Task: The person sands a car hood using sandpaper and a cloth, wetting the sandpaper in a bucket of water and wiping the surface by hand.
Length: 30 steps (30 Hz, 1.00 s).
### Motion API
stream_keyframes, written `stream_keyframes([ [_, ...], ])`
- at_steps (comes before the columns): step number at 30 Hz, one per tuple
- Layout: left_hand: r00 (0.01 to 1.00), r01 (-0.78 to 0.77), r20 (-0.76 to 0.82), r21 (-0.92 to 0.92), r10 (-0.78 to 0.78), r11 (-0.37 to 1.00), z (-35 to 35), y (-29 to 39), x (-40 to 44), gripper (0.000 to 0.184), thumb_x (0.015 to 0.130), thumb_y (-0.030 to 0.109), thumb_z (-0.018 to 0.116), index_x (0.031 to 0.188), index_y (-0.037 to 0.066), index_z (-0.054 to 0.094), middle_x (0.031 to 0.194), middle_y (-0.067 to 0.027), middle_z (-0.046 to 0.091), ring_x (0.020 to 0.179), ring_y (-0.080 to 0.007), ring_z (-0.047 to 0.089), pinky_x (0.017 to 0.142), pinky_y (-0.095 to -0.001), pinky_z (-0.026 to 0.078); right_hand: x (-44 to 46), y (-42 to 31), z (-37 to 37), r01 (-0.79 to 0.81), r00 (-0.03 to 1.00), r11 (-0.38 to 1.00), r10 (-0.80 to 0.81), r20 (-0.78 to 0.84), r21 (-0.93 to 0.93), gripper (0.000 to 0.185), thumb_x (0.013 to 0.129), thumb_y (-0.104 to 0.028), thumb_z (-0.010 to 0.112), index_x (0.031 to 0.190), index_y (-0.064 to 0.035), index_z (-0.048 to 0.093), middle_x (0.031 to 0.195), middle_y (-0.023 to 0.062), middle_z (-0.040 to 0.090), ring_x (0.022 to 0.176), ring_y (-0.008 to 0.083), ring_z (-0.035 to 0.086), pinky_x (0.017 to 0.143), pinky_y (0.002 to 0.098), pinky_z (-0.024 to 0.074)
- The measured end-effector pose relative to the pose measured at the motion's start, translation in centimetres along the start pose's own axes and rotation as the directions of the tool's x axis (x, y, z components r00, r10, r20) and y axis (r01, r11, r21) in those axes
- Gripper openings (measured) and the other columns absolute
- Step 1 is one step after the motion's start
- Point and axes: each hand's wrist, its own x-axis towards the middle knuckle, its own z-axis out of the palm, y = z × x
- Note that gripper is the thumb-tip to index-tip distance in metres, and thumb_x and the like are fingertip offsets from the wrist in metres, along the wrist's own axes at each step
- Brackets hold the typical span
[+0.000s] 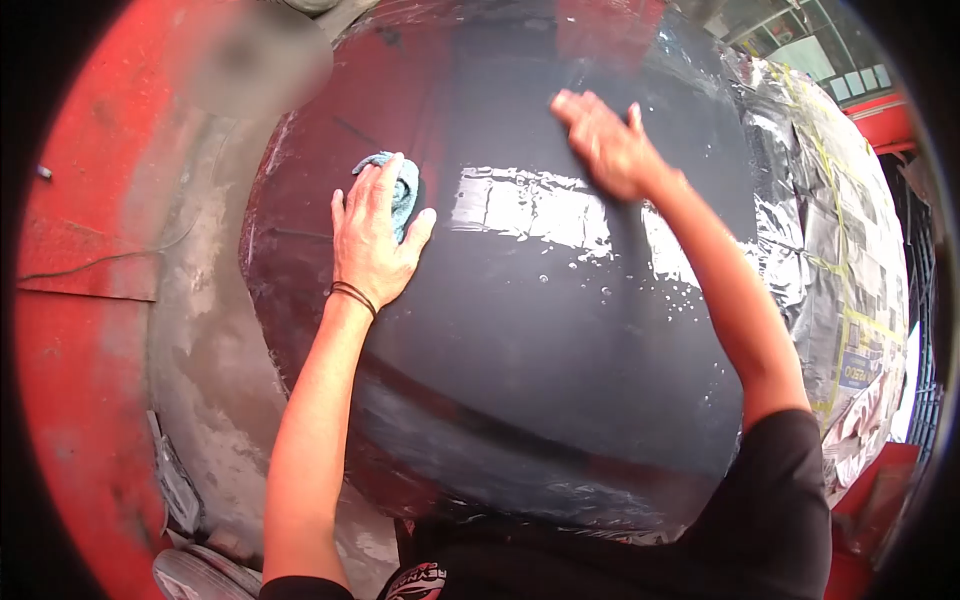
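Note:
A dark, glossy car body panel (560, 340) fills the middle of the view, wet with water drops and a bright window reflection. My left hand (372, 240) rests on its left part, with a crumpled light-blue cloth (405, 197) held under the fingers. Farther up and to the right, my right hand (612, 145) lies flat on the wet surface. Its fingers point up and left, slightly blurred by motion, and the thumb stands apart. Nothing shows in this hand, though its palm side is hidden.
Newspaper and clear plastic masking (835, 250) with yellow tape cover the right side. A red wall or panel (85, 370) and bare concrete floor (205, 330) are on the left. Round grey objects (200, 575) sit at the lower left. A blurred patch hides part of the upper left.

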Motion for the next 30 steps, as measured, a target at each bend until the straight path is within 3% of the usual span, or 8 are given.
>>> stream_keyframes([
  [4, 1.0, 0.011, -0.007, -0.002, -0.011, 1.0, 0.1, -0.2, -0.2, 0.079, 0.097, 0.04, 0.077, 0.165, 0.017, 0.045, 0.159, -0.0167, 0.057, 0.154, -0.0362, 0.047, 0.126, -0.0735, 0.026, 5.4, 3.3, 1.5, -0.18, 0.982, 0.982, 0.182, -0.046, 0.05, 0.064, 0.119, -0.054, 0.021, 0.175, -0.025, 0.029, 0.184, -0.0041, 0.025, 0.17, 0.0248, 0.02, 0.131, 0.0776, 0.0099],
  [11, 1.0, 0.02, -0.006, -0.004, -0.02, 1.0, 0.1, -0.1, -0.1, 0.078, 0.096, 0.038, 0.078, 0.164, 0.018, 0.046, 0.159, -0.0161, 0.057, 0.153, -0.0376, 0.049, 0.125, -0.073, 0.028, -15.9, -3.7, -2.4, 0.041, 0.979, 0.996, -0.055, 0.195, 0.074, 0.061, 0.119, -0.043, 0.02, 0.177, -0.0255, 0.028, 0.183, -0.0004, 0.028, 0.171, 0.0268, 0.018, 0.134, 0.068, -0.0037],
  [17, 1.0, 0.017, 0.026, -0.038, -0.016, 0.999, -0.3, 0.1, 0.1, 0.078, 0.097, 0.035, 0.079, 0.165, 0.017, 0.046, 0.159, -0.0152, 0.057, 0.153, -0.038, 0.049, 0.124, -0.0724, 0.029, -4.0, 14.8, 1.0, -0.471, 0.882, 0.876, 0.463, 0.092, 0.105, 0.067, 0.118, -0.053, 0.016, 0.178, -0.022, 0.02, 0.187, 0.0005, 0.015, 0.172, 0.0282, 0.011, 0.128, 0.0804, 0.0046],
  [20, 1.0, 0.011, 0.023, -0.019, -0.011, 1.0, -0.2, 0.0, 0.1, 0.078, 0.097, 0.034, 0.078, 0.165, 0.016, 0.045, 0.159, -0.0153, 0.057, 0.153, -0.0385, 0.049, 0.125, -0.0718, 0.029, -9.6, 9.2, 1.0, -0.343, 0.938, 0.936, 0.345, -0.017, 0.084, 0.067, 0.119, -0.054, 0.018, 0.178, -0.0224, 0.023, 0.186, 0.0019, 0.019, 0.172, 0.0289, 0.014, 0.131, 0.0752, 0.0023],
  [24, 1.0, -0.002, 0.006, -0.013, 0.002, 1.0, -0.1, 0.2, 0.2, 0.078, 0.097, 0.032, 0.079, 0.165, 0.016, 0.046, 0.158, -0.0158, 0.058, 0.153, -0.0387, 0.049, 0.125, -0.0715, 0.029, -21.9, -1.9, -2.3, -0.063, 0.985, 0.99, 0.041, 0.168, 0.125, 0.066, 0.118, -0.052, 0.016, 0.176, -0.0241, 0.03, 0.183, 0.0053, 0.027, 0.171, 0.0312, 0.018, 0.133, 0.0712, 0.0005],
  [26, 1.0, -0.005, 0.015, -0.011, 0.005, 1.0, -0.2, 0.3, 0.2, 0.077, 0.097, 0.032, 0.078, 0.165, 0.015, 0.046, 0.158, -0.0165, 0.058, 0.152, -0.039, 0.05, 0.125, -0.0704, 0.03, -21.0, 0.9, -3.2, -0.112, 0.962, 0.986, 0.076, 0.261, 0.125, 0.066, 0.118, -0.052, 0.016, 0.176, -0.0244, 0.029, 0.183, 0.0045, 0.027, 0.171, 0.0313, 0.017, 0.132, 0.0721, 0.0006],
  [28, 0.999, -0.021, 0.025, -0.021, 0.022, 1.0, -0.3, 0.1, 0.3, 0.076, 0.099, 0.032, 0.077, 0.166, 0.015, 0.045, 0.159, -0.0166, 0.057, 0.152, -0.039, 0.05, 0.125, -0.07, 0.03, -16.8, 9.4, 0.1, -0.218, 0.976, 0.976, 0.218, 0.007, 0.014, 0.064, 0.119, -0.052, 0.016, 0.178, -0.0279, 0.023, 0.185, -0.0018, 0.023, 0.171, 0.0263, 0.016, 0.13, 0.0778, 0.0059],
  [30, 0.999, -0.008, 0.045, 0.005, 0.008, 1.0, -0.2, 0.2, 0.0, 0.074, 0.102, 0.034, 0.073, 0.167, 0.014, 0.044, 0.162, -0.0158, 0.055, 0.155, -0.0376, 0.048, 0.127, -0.0663, 0.028, -12.0, 16.1, 0.4, -0.449, 0.893, 0.891, 0.447, 0.043, 0.066, 0.062, 0.119, -0.054, 0.019, 0.177, -0.0309, 0.024, 0.185, -0.0044, 0.022, 0.171, 0.0247, 0.015, 0.128, 0.0802, 0.0081],
])
